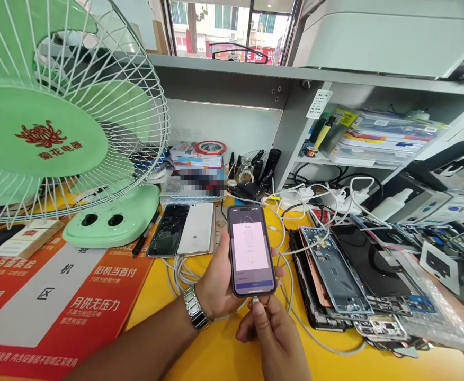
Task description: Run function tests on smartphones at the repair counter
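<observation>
A smartphone (251, 254) with a lit screen and a white pop-up panel rests in my left hand (221, 280). Fingers of that hand wrap round the phone's edges, and a metal-band watch (196, 308) sits on the wrist. Just below the phone's bottom edge, my right hand (269, 328) pinches a white charging cable plug (255, 300) between thumb and fingers. The plug meets the phone's lower edge; how deep it sits I cannot tell. A white phone (196, 228) and a dark phone with a cracked-looking surface (168, 230) lie behind my left hand.
A green fan (113, 217) stands at the left on a red printed mat (97, 296). Stacked phone parts (335, 270) lie at the right. White cables (291, 264) cross the yellow table (216, 349). Boxes and a tape roll (210, 147) stand at the back, beside a grey shelf (287, 132).
</observation>
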`<state>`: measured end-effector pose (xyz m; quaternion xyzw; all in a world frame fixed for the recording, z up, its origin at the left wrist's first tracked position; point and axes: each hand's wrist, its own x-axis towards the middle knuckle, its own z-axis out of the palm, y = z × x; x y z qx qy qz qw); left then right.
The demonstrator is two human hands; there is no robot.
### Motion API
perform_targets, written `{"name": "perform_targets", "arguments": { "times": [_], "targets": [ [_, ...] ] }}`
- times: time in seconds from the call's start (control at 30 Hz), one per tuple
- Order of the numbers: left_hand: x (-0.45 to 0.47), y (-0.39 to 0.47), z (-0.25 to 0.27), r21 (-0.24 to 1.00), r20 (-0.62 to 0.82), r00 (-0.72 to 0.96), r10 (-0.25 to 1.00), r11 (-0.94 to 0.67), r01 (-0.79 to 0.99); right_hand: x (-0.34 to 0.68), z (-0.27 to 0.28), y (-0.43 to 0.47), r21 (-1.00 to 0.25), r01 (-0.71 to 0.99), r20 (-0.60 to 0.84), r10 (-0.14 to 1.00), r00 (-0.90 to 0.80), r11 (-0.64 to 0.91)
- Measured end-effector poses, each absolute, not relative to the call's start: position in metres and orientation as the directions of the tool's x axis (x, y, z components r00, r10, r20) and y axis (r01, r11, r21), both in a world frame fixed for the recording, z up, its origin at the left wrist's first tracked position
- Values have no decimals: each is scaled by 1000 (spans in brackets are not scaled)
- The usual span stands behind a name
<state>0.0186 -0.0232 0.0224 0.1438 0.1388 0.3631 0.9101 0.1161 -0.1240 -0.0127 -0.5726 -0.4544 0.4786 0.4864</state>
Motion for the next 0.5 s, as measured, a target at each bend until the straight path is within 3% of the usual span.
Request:
{"name": "perform_targets", "arguments": {
  "times": [0.3,0.5],
  "targets": [
    [26,-32,14,455,-82,611,787,576,-680,112,-12,-120,-993,33,-104,977,187,-112],
    [27,-33,10,478,-74,622,780,575,-664,112,-14,-121,-991,56,-108,973,206,-122]
  ]
}}
